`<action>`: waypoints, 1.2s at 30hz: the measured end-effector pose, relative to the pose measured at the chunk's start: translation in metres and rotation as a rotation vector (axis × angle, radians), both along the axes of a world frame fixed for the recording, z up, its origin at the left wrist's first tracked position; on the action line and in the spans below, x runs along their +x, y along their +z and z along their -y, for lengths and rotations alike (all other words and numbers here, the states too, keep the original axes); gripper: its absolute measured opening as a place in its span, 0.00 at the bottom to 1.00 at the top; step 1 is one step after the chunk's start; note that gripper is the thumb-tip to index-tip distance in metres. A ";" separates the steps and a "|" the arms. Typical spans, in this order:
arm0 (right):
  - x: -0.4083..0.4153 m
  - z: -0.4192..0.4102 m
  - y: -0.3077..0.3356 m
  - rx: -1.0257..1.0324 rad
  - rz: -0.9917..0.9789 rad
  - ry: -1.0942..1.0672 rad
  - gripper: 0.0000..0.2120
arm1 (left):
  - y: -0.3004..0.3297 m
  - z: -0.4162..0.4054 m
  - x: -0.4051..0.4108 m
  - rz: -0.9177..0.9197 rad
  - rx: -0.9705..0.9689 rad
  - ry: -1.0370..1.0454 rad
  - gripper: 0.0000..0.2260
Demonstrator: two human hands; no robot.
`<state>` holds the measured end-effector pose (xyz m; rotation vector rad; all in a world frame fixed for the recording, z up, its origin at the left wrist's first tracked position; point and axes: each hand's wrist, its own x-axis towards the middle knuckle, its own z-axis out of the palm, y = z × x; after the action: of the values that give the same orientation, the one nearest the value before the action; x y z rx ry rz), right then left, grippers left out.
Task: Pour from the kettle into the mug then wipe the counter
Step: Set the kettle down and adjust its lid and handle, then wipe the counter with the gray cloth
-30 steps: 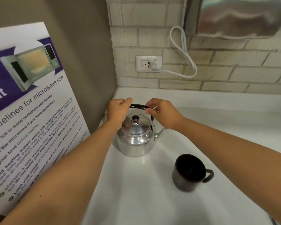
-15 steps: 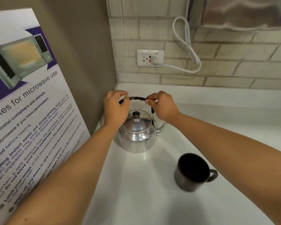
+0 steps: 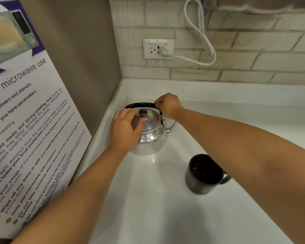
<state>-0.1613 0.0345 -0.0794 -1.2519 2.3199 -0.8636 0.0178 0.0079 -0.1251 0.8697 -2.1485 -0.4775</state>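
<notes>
Kettle [image 3: 151, 136]: right hand [image 3: 169, 106] fingers pinch its handle, left hand [image 3: 124, 131] on lid.

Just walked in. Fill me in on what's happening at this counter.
A person stands over a white counter with a metal kettle in the corner. Their right hand grips the black handle, and their left hand rests on the lid by its knob. The kettle sits upright on the counter. A dark mug waits nearby, apart from it. No pouring is under way.
</notes>
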 end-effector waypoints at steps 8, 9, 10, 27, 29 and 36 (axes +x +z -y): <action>-0.001 -0.012 0.004 0.072 0.018 0.029 0.14 | 0.012 -0.006 0.000 0.057 -0.087 -0.020 0.14; -0.001 -0.017 0.008 0.094 0.003 0.056 0.15 | 0.014 -0.006 0.000 0.073 -0.089 -0.019 0.14; -0.001 -0.025 0.015 0.092 -0.026 0.081 0.17 | 0.015 -0.007 0.000 0.086 -0.088 -0.018 0.15; -0.026 -0.403 -0.059 0.194 -0.374 -0.333 0.20 | -0.027 -0.148 0.060 0.216 -0.024 -0.154 0.17; -0.021 -0.437 -0.085 0.429 -0.366 -0.349 0.25 | -0.045 -0.168 0.083 0.342 0.033 -0.161 0.21; 0.068 -0.435 -0.118 0.409 -0.366 -0.184 0.30 | -0.080 -0.198 0.122 0.455 0.155 -0.114 0.26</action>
<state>-0.0930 0.4698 -0.1978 -1.0987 2.7471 -0.1907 0.1399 0.2055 -0.2047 1.0210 -2.6145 -0.5493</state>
